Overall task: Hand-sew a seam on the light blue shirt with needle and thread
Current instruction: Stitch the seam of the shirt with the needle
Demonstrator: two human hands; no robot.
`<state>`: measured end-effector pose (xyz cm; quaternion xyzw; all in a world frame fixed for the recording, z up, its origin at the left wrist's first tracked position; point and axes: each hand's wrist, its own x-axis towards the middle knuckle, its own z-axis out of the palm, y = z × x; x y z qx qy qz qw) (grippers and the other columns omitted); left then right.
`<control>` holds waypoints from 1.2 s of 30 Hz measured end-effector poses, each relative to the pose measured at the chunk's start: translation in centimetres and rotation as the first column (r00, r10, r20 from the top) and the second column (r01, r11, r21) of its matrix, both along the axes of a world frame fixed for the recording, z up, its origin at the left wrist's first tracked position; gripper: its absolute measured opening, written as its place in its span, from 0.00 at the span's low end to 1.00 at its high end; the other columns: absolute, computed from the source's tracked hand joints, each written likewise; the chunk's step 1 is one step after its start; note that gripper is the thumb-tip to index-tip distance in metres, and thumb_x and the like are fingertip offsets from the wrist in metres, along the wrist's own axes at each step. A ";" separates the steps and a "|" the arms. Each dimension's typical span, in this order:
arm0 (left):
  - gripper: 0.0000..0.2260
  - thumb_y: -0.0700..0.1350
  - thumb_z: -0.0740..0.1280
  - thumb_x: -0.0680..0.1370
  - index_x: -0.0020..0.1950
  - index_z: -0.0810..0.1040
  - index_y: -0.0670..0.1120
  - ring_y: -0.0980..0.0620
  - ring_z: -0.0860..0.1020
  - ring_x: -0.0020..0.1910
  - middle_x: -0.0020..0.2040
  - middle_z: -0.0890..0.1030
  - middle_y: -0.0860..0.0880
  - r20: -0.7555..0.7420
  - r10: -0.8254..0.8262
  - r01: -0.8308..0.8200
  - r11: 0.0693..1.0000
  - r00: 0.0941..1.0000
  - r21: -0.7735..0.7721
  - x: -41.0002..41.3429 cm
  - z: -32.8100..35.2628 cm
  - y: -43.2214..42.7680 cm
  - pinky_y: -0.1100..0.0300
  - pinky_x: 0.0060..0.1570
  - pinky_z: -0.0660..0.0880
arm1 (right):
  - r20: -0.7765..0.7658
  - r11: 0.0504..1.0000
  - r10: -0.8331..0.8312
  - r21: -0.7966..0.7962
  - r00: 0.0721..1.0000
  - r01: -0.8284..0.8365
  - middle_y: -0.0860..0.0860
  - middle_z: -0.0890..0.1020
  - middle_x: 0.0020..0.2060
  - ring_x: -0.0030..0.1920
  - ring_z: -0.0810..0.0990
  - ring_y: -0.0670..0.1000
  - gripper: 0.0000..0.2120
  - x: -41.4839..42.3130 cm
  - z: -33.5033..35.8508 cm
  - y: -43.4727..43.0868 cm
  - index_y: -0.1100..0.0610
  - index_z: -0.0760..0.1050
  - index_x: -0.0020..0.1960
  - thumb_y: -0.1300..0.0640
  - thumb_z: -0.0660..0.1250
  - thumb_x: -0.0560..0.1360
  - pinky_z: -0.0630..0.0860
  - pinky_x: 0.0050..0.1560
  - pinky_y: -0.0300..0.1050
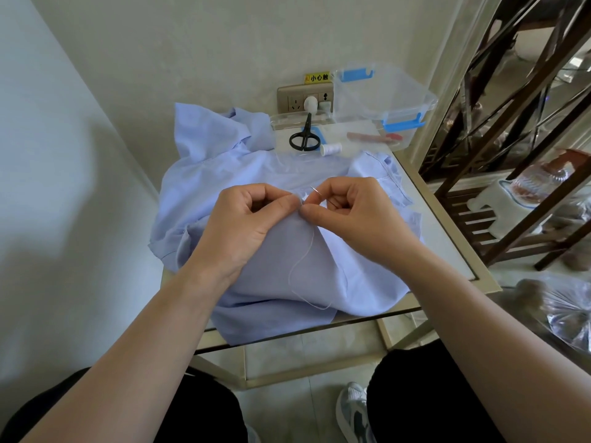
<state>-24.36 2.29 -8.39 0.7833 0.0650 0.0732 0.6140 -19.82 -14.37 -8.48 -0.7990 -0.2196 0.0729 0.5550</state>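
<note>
Shirt mid-frame on table. My left hand pinches its fold, right hand grips needle w/ thread. Upper right: clear box, nothing visible inside; scissors & spool on its lid.

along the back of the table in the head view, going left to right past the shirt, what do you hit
black scissors → white thread spool → clear plastic box with blue latches. The red and tan items in the lid tray under the box overlap it, so they are left out.
</note>
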 end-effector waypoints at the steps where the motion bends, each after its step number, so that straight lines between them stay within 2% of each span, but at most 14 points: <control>1: 0.06 0.44 0.71 0.76 0.39 0.84 0.48 0.61 0.78 0.38 0.35 0.83 0.56 0.002 0.003 -0.003 1.000 1.000 0.005 0.0 0.0 0.0 0.70 0.43 0.73 | -0.010 0.999 0.032 -0.009 0.999 -0.032 0.47 0.61 0.23 0.26 0.58 0.45 0.06 0.0 0.1 -0.1 0.59 0.79 0.39 0.60 0.72 0.74 0.58 0.29 0.32; 5: 0.06 0.43 0.71 0.77 0.39 0.84 0.49 0.61 0.78 0.38 0.36 0.83 0.56 0.011 0.011 -0.011 1.000 1.000 0.003 0.1 0.0 0.3 0.68 0.44 0.73 | -0.054 0.977 0.205 -0.055 0.977 -0.208 0.51 0.62 0.27 0.29 0.60 0.47 0.04 -0.2 0.6 -0.8 0.60 0.79 0.43 0.61 0.70 0.76 0.60 0.32 0.34; 7: 0.06 0.43 0.71 0.77 0.40 0.84 0.49 0.62 0.78 0.38 0.36 0.83 0.56 0.009 0.005 -0.005 1.000 1.000 0.005 0.0 0.0 0.3 0.70 0.44 0.72 | -0.077 0.985 0.173 -0.005 0.982 -0.174 0.52 0.63 0.29 0.30 0.62 0.48 0.02 0.3 0.4 -1.0 0.59 0.78 0.49 0.62 0.67 0.78 0.62 0.32 0.35; 8: 0.05 0.43 0.71 0.76 0.41 0.84 0.49 0.62 0.78 0.39 0.37 0.83 0.57 0.007 -0.001 0.001 1.000 1.000 0.004 0.0 0.0 0.4 0.70 0.44 0.72 | -0.111 0.990 0.136 0.046 0.985 -0.131 0.53 0.65 0.30 0.30 0.63 0.47 0.05 0.6 0.3 -1.1 0.58 0.77 0.53 0.63 0.64 0.79 0.64 0.32 0.36; 10: 0.05 0.42 0.71 0.76 0.41 0.84 0.49 0.63 0.78 0.39 0.37 0.84 0.57 0.005 -0.010 0.010 1.000 1.000 0.001 -0.1 0.1 0.4 0.72 0.44 0.72 | -0.151 0.986 0.089 0.150 0.985 -0.066 0.53 0.74 0.32 0.31 0.67 0.46 0.10 1.1 0.3 -1.5 0.59 0.74 0.56 0.68 0.58 0.80 0.67 0.33 0.39; 12: 0.05 0.42 0.71 0.76 0.41 0.84 0.50 0.63 0.79 0.39 0.37 0.84 0.58 0.006 -0.021 0.021 1.000 1.000 0.009 -0.1 0.2 0.5 0.72 0.44 0.73 | -0.106 0.980 0.078 0.193 0.991 -0.056 0.52 0.83 0.37 0.31 0.70 0.48 0.09 1.5 0.4 -1.8 0.60 0.73 0.57 0.69 0.58 0.81 0.72 0.35 0.41; 14: 0.05 0.42 0.71 0.76 0.41 0.84 0.50 0.63 0.79 0.40 0.38 0.84 0.58 0.001 -0.044 0.044 0.999 0.999 0.020 -0.2 0.3 0.6 0.72 0.44 0.73 | -0.099 0.973 0.081 0.222 0.992 -0.057 0.52 0.86 0.39 0.31 0.73 0.48 0.06 1.6 0.6 -2.2 0.61 0.76 0.54 0.66 0.63 0.80 0.74 0.36 0.40; 16: 0.06 0.41 0.71 0.76 0.41 0.84 0.50 0.63 0.79 0.39 0.37 0.84 0.57 -0.006 -0.074 0.074 0.997 0.997 0.031 -0.2 0.4 0.6 0.72 0.44 0.72 | -0.114 0.972 0.084 0.228 0.990 -0.057 0.53 0.86 0.40 0.32 0.76 0.48 0.02 1.6 0.7 -2.2 0.60 0.77 0.48 0.63 0.66 0.79 0.72 0.33 0.39; 19: 0.06 0.40 0.71 0.76 0.41 0.84 0.49 0.62 0.80 0.40 0.37 0.84 0.57 -0.007 -0.113 0.114 0.993 0.994 0.045 -0.4 0.5 0.5 0.72 0.45 0.73 | -0.166 0.959 0.180 0.249 0.970 -0.135 0.59 0.83 0.52 0.34 0.76 0.52 0.05 1.8 0.5 -1.8 0.58 0.76 0.44 0.57 0.67 0.77 0.66 0.28 0.37; 22: 0.05 0.40 0.71 0.76 0.41 0.84 0.48 0.61 0.80 0.41 0.39 0.85 0.55 -0.003 -0.148 0.148 0.987 0.989 0.066 -0.5 0.6 0.4 0.70 0.47 0.74 | -0.212 0.923 0.333 0.273 0.919 -0.271 0.52 0.81 0.60 0.30 0.76 0.48 0.07 1.8 0.4 -1.3 0.59 0.72 0.41 0.62 0.63 0.78 0.62 0.26 0.36; 26: 0.04 0.41 0.72 0.75 0.42 0.85 0.49 0.59 0.81 0.43 0.42 0.86 0.50 0.000 -0.178 0.177 0.979 0.984 0.101 -0.6 0.6 0.7 0.67 0.49 0.75 | -0.249 0.904 0.407 0.250 0.879 -0.347 0.52 0.84 0.52 0.32 0.79 0.51 0.08 2.1 0.1 -1.1 0.59 0.69 0.39 0.62 0.61 0.77 0.67 0.28 0.38; 31: 0.04 0.42 0.74 0.73 0.39 0.84 0.49 0.62 0.79 0.38 0.35 0.84 0.56 -0.006 -0.162 0.161 0.977 0.987 0.138 -0.5 0.5 1.1 0.71 0.43 0.74 | -0.239 0.911 0.395 0.230 0.887 -0.343 0.59 0.80 0.42 0.36 0.81 0.51 0.04 2.5 -0.1 -1.6 0.61 0.72 0.41 0.62 0.62 0.73 0.75 0.39 0.40; 33: 0.04 0.42 0.74 0.74 0.40 0.84 0.50 0.62 0.80 0.38 0.36 0.84 0.56 -0.008 -0.161 0.160 0.975 0.987 0.155 -0.4 0.4 1.4 0.70 0.44 0.73 | -0.243 0.899 0.413 0.264 0.878 -0.350 0.58 0.80 0.42 0.38 0.80 0.52 0.05 2.6 -0.1 -1.9 0.61 0.72 0.39 0.64 0.61 0.73 0.76 0.42 0.41; 36: 0.04 0.42 0.73 0.75 0.40 0.84 0.50 0.61 0.81 0.41 0.40 0.85 0.54 0.007 -0.153 0.149 0.972 0.988 0.179 -0.3 0.4 1.8 0.70 0.47 0.74 | -0.238 0.892 0.429 0.263 0.871 -0.367 0.62 0.81 0.44 0.41 0.80 0.58 0.07 2.8 -0.3 -2.2 0.59 0.73 0.36 0.66 0.60 0.72 0.76 0.44 0.43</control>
